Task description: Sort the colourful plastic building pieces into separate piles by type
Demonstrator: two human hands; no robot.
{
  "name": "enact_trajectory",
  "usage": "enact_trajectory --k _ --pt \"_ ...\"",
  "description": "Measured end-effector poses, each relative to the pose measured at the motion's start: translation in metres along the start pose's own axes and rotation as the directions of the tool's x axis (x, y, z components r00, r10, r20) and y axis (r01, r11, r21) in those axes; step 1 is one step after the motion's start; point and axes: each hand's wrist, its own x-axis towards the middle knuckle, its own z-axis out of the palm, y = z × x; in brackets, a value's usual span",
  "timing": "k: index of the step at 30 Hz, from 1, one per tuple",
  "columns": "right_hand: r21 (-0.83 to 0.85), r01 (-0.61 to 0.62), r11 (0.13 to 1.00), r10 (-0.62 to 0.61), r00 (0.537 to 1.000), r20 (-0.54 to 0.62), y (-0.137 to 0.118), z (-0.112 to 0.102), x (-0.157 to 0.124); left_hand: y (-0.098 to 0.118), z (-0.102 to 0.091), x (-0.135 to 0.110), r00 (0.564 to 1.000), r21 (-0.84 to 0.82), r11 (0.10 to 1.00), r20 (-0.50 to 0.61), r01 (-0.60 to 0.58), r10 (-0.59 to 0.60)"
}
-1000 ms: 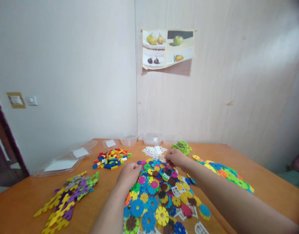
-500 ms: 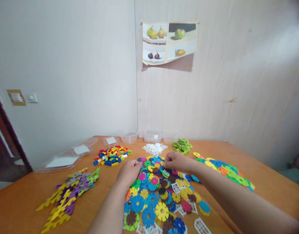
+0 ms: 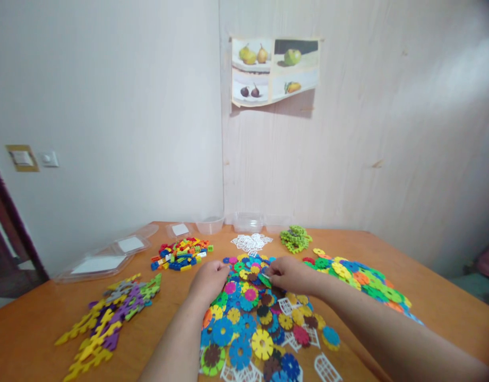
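A heap of colourful flower-shaped plastic discs (image 3: pixel 252 323) lies in front of me on the wooden table (image 3: pixel 37 334). My left hand (image 3: pixel 209 281) rests on the heap's left edge with its fingers curled down onto the discs. My right hand (image 3: pixel 286 273) is at the heap's far side, fingers pinched on a small white and green piece that I cannot name. Several white lattice pieces (image 3: pixel 326 367) are mixed into the near part of the heap.
Yellow, purple and green jagged pieces (image 3: pixel 104 318) lie at the left. Small bricks (image 3: pixel 180 253), white lattice pieces (image 3: pixel 250 242) and green pieces (image 3: pixel 295 237) sit further back. Another band of discs (image 3: pixel 363 281) runs right. Clear tubs (image 3: pixel 248 223) and lids (image 3: pixel 104 260) stand near the wall.
My right hand has drawn back from the far white pieces toward the middle of the heap, nearer my left hand. The left hand has barely moved.
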Motion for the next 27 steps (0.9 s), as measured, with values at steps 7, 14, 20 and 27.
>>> enact_trajectory --k 7,14,20,27 --pt "0.096 -0.121 0.988 0.141 0.959 -0.245 0.001 -0.005 0.009 0.004 -0.001 -0.001 1.000 0.020 1.000 -0.004 0.018 -0.018" --pt "0.384 -0.248 0.889 0.334 0.926 -0.174 0.003 -0.007 0.061 0.003 0.000 -0.001 1.000 0.014 1.000 0.014 0.014 -0.014" --pt "0.492 -0.306 0.815 0.418 0.899 -0.133 0.009 -0.001 0.102 0.001 0.001 0.000 1.000 0.000 1.000 0.006 0.030 -0.030" --pt "0.361 -0.263 0.895 0.324 0.939 -0.118 0.015 0.017 0.127 0.003 0.002 -0.002 1.000 0.042 0.999 -0.016 0.009 -0.008"
